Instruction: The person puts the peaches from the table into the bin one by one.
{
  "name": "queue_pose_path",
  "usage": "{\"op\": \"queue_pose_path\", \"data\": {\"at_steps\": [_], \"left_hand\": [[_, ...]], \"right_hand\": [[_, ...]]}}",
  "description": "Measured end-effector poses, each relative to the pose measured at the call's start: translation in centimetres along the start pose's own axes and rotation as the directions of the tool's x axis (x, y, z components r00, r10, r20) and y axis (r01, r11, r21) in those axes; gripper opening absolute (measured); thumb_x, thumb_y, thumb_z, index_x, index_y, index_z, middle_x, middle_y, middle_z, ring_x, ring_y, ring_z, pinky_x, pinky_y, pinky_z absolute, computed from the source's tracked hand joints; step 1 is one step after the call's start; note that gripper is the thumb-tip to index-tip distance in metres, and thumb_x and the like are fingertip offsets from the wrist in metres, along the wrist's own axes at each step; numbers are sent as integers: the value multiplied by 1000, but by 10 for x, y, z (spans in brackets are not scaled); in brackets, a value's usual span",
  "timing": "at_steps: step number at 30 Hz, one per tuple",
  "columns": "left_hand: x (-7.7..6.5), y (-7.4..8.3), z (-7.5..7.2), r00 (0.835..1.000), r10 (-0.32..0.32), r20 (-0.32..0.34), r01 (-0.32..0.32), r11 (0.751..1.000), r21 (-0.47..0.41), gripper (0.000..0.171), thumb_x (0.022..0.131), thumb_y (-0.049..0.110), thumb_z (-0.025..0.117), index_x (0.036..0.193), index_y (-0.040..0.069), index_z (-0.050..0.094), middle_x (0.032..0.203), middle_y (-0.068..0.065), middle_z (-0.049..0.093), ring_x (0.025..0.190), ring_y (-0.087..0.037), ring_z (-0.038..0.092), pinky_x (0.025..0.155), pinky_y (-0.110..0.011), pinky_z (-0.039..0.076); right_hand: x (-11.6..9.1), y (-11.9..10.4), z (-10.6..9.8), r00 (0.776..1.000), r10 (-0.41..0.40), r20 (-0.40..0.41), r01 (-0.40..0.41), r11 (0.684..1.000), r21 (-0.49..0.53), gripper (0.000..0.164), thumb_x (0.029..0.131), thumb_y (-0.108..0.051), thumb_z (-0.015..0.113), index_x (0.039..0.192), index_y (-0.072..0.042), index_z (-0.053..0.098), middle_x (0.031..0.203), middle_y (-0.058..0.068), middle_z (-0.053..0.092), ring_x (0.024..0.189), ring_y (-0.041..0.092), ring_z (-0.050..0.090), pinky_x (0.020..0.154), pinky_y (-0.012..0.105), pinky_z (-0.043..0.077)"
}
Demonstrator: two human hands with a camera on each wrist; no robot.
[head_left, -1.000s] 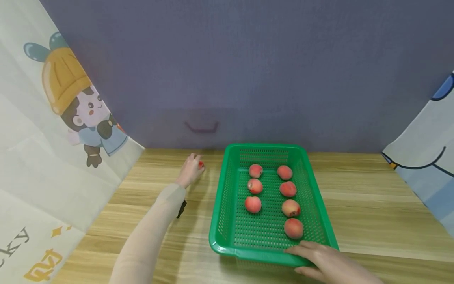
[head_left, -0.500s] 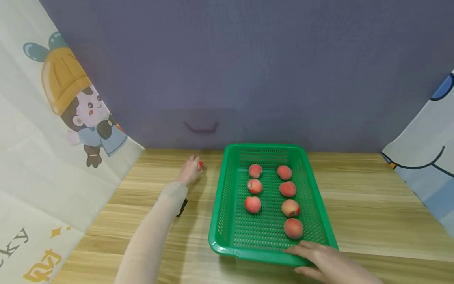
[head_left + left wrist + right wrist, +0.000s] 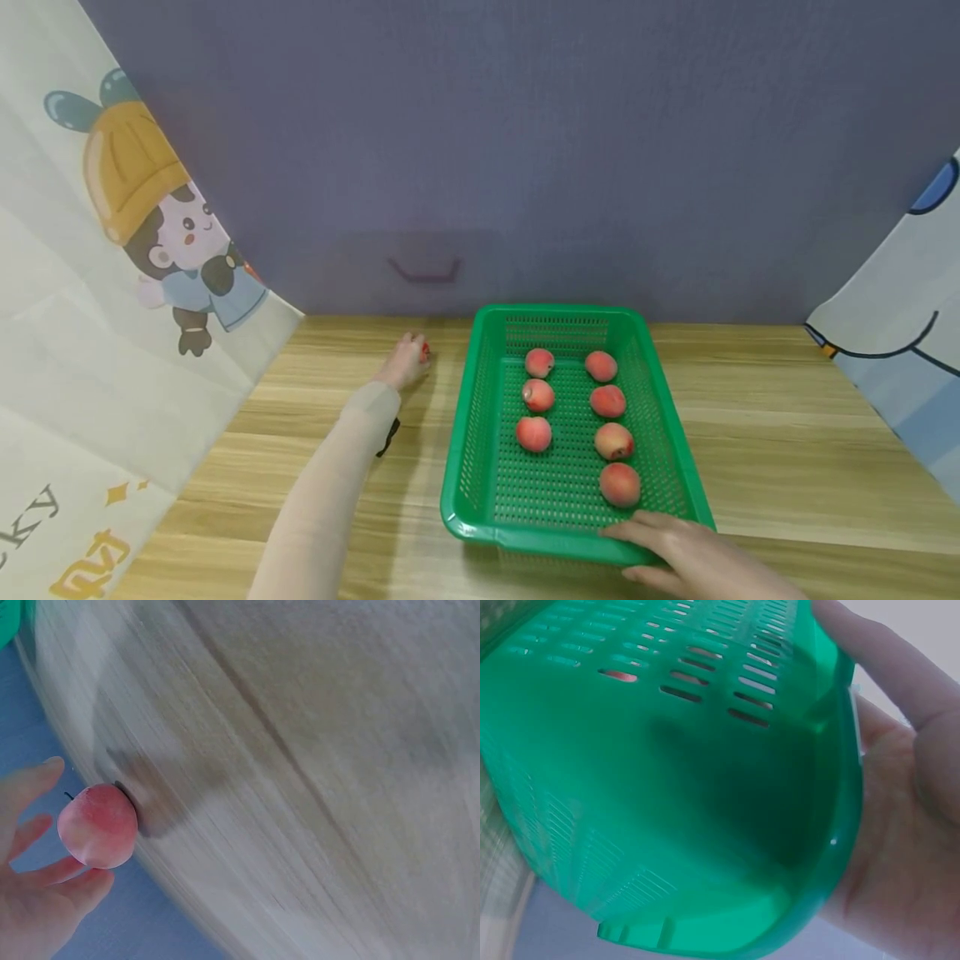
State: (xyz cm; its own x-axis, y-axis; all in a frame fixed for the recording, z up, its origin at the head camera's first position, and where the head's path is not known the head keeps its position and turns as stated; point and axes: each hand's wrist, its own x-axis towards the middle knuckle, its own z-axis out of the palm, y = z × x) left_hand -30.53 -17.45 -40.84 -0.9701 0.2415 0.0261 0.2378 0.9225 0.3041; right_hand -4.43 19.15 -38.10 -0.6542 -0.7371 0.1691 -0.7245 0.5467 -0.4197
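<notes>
In the head view my left hand (image 3: pixel 403 363) is at the far left of the table, around a peach (image 3: pixel 425 352) that shows red at its fingertips. The left wrist view shows that peach (image 3: pixel 99 826) with fingers against its lower side and another finger (image 3: pixel 34 784) stretched out above it. My right hand (image 3: pixel 671 550) grips the near right corner of the green plastic basket (image 3: pixel 551 540), fingers over the rim and thumb outside. Inside the basket sit two columns of peaches: three on the left, with one peach (image 3: pixel 534 434) nearest, and several on the right, ending at the nearest peach (image 3: pixel 620 485).
The wood-grain table (image 3: pixel 765 433) runs back to a grey-blue fabric wall (image 3: pixel 570 150). Printed white cloth (image 3: pixel 75 275) borders the left side, and another printed sheet (image 3: pixel 915 333) the right. A black strap (image 3: pixel 388 438) shows by the left wrist.
My left hand and the peach have shifted slightly toward me. The right hand stays on the basket rim, and the peaches in the basket keep their places.
</notes>
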Motion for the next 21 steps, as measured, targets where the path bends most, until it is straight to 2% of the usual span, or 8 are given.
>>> {"op": "queue_pose_path", "data": {"at_steps": [8, 14, 21], "left_hand": [[4, -3, 3, 1000, -12, -3, 12, 1000, 17, 45, 82, 3, 58, 123, -6, 44, 118, -31, 41, 105, -40, 47, 86, -43, 43], [6, -4, 6, 999, 3, -32, -2, 999, 41, 36, 84, 2, 56, 118, -5, 48, 110, -29, 46, 100, -38, 50, 81, -42, 46], [7, -4, 6, 999, -3, -52, 3, 1000, 15, 34, 84, 1, 57, 116, -4, 51, 105, -25, 48, 96, -36, 51, 79, -40, 47]], "right_hand": [[0, 1, 0, 1000, -3, 2, 3, 1000, -4, 37, 84, -33, 57, 117, -16, 55, 111, -5, 58, 96, 13, 56, 66, 25, 49], [-1, 2, 1, 1000, -25, -15, 25, 1000, -12, 37, 84, -32, 58, 117, -15, 56, 110, -4, 59, 95, 13, 56, 66, 26, 49], [0, 2, 0, 1000, -17, -5, 17, 1000, 4, 37, 84, -32, 58, 117, -15, 56, 111, -4, 58, 96, 13, 56, 67, 25, 49]]}}
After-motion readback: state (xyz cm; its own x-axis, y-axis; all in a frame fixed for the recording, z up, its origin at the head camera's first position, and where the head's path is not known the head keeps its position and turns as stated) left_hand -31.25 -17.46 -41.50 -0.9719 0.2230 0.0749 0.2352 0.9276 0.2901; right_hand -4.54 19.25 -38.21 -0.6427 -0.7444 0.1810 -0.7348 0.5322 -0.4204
